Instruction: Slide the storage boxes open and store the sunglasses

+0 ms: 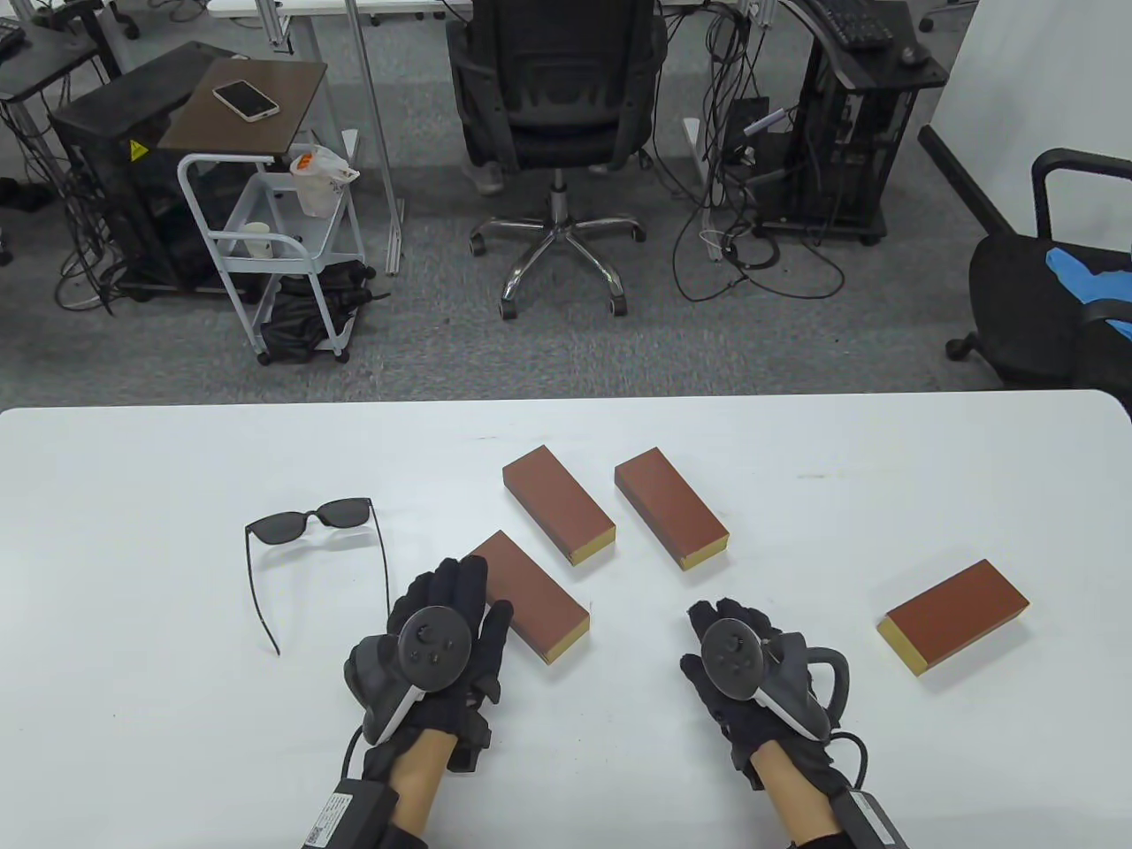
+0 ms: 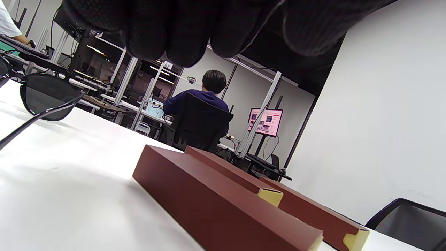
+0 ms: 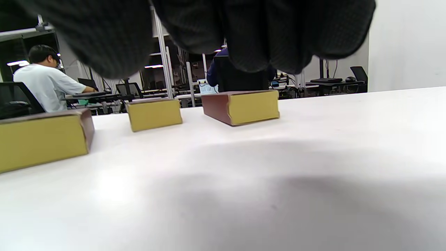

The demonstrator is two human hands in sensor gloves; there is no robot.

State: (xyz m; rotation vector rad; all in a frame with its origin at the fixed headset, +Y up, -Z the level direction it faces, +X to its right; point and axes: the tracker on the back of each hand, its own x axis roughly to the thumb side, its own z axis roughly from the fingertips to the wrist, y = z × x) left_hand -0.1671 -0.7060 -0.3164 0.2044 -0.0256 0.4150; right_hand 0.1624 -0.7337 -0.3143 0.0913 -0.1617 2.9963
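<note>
Bare table lies left of sunglasses

Even, bright overhead light falls on the white worktop, which shows mild glare and only soft, short shadows beside the sunglasses. The table view is sharp, with slight bowing at its edges. In both wrist views the gloved fingers are dark and blurred, and a broad soft shadow lies below them.

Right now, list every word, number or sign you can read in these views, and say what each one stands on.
"62": small white tag on a frame post behind the table, left wrist view.
Yellow warning triangle on the black cabinet: a sign, symbol too small to read.
Label on the left wrist unit: too small to read.
Pink monitor screen: blurred.
The storage boxes carry no text.
</note>
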